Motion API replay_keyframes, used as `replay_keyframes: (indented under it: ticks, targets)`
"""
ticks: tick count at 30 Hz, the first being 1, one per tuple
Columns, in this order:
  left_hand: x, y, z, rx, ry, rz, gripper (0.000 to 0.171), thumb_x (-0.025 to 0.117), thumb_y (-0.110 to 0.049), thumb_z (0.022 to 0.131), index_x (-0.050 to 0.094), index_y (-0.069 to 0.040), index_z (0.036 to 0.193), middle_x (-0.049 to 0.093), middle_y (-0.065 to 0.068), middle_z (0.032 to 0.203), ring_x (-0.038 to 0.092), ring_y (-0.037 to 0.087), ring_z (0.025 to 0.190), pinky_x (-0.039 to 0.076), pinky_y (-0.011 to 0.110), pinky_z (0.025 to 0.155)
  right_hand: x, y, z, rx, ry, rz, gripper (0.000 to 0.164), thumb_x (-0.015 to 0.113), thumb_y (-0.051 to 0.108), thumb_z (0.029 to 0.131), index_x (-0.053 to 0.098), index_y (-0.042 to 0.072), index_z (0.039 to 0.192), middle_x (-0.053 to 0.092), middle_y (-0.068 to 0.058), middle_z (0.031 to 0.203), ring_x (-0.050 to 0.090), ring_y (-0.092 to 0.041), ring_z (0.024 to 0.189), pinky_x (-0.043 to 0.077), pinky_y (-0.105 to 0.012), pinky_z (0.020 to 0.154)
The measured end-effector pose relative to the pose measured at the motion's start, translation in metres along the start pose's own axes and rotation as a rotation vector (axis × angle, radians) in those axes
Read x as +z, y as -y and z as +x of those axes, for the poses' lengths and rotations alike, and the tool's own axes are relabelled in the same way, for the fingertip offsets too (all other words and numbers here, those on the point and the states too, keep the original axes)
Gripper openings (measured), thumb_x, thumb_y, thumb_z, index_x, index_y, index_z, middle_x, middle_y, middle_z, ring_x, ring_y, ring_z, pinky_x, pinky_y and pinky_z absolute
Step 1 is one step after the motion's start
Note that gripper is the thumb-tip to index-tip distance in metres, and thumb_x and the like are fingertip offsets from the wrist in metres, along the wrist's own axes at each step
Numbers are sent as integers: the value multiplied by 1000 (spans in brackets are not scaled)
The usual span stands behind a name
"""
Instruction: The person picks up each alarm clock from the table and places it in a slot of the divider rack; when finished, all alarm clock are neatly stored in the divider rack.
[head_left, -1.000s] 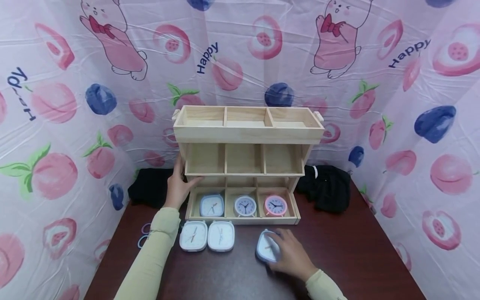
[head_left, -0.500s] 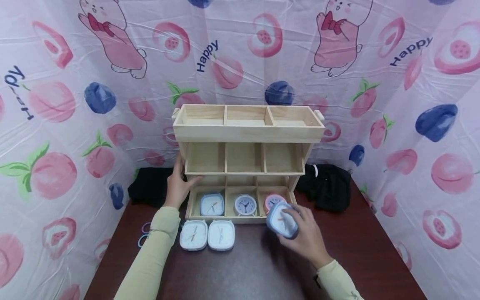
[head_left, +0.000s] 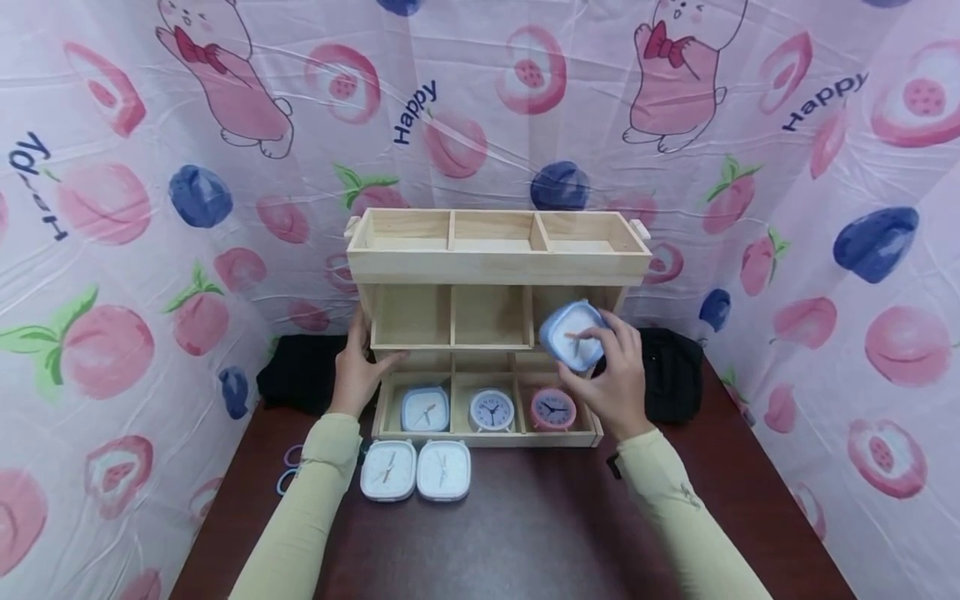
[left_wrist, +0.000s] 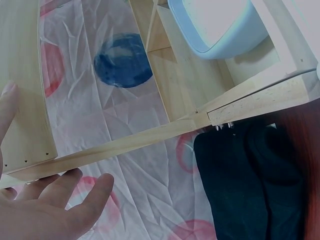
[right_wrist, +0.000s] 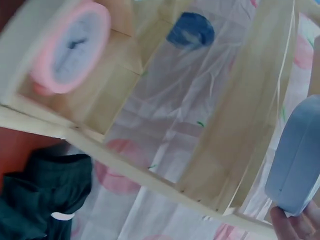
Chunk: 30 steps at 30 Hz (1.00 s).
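Observation:
My right hand pinches a blue square alarm clock by its edges, in front of the right middle compartment of a three-tier wooden shelf. In the right wrist view the clock's blue back shows above my fingertips. My left hand holds the shelf's left side, thumb across the front of the frame and fingers along the outside. On the bottom tier sit another blue square clock, a pale round clock and a pink round clock, one per compartment.
Two white square clocks stand side by side on the dark table before the shelf. Black fabric items lie at left and right. Purple and blue loops lie near my left sleeve. A fruit-print curtain hangs behind.
My right hand has lifted the blue square clock from the table, up past the pink clock to the middle tier. My left hand has stayed on the shelf's side.

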<state>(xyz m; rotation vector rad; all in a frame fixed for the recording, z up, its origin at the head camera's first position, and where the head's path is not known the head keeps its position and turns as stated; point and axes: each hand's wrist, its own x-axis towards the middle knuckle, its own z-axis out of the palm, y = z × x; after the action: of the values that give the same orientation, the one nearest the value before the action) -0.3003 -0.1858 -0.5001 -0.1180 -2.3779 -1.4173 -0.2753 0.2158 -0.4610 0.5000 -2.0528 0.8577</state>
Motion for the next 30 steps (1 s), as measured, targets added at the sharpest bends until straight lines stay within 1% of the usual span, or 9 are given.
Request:
replay_keyframes:
  ticks: [2,5,8,11,15,18,25,27,30]
  targets:
    - [0,1,0,-5,3,2,115,86,-20,93,5,-42,172,33,11,175,41,34,158,42,56,126,7,-1,11,19,-4,-17,45,92,22,71,69,2,105,64,-28,137,54,-49,127,46,-62,105]
    - [0,1,-1,-3,2,2,116,86,-20,92,6,-42,172,33,12,174,41,35,158,43,56,125,16,-5,24,44,-3,-59,46,92,24,69,69,3,103,65,-27,128,56,-49,119,49,-64,99]
    - [0,1,-1,-1,-1,1,116,87,-20,92,6,-43,172,36,13,173,43,36,156,44,56,125,23,-9,32,78,18,-106,47,92,26,68,69,4,101,66,-28,128,56,-50,117,50,-66,95]
    - [0,0,-1,-3,-6,1,116,87,-19,92,7,-44,171,39,14,171,45,37,155,44,56,124,27,-12,38,111,58,-123,46,93,26,67,69,4,100,66,-28,134,56,-51,118,50,-65,97]
    - [0,0,-1,0,-14,-4,117,87,-16,91,7,-43,172,41,16,170,45,38,155,43,57,125,33,-16,43,127,100,-114,44,93,23,68,70,2,100,68,-29,131,57,-52,120,47,-65,104]
    - [1,0,0,0,-14,-9,117,87,-15,91,7,-42,172,40,17,170,44,38,155,43,57,125,35,-20,45,129,126,-100,41,92,19,70,71,0,100,68,-29,130,56,-52,125,44,-65,111]
    - [0,-2,-1,-7,-11,-16,115,87,-16,91,9,-42,172,40,15,171,44,35,156,42,55,126,38,-25,37,144,177,-93,41,96,19,75,73,0,104,58,-28,147,50,-51,137,45,-67,113]
    - [0,-1,-1,-3,-15,-13,116,88,-16,90,10,-42,172,40,15,171,45,36,155,42,55,126,39,-25,33,126,173,-103,41,95,20,77,73,0,106,57,-28,148,51,-50,138,43,-68,114]
    - [1,0,-1,6,-18,-6,117,88,-15,90,8,-42,172,41,15,170,45,37,155,42,56,126,40,-22,25,78,109,-139,39,92,22,81,74,0,107,60,-30,144,53,-52,136,42,-72,113]
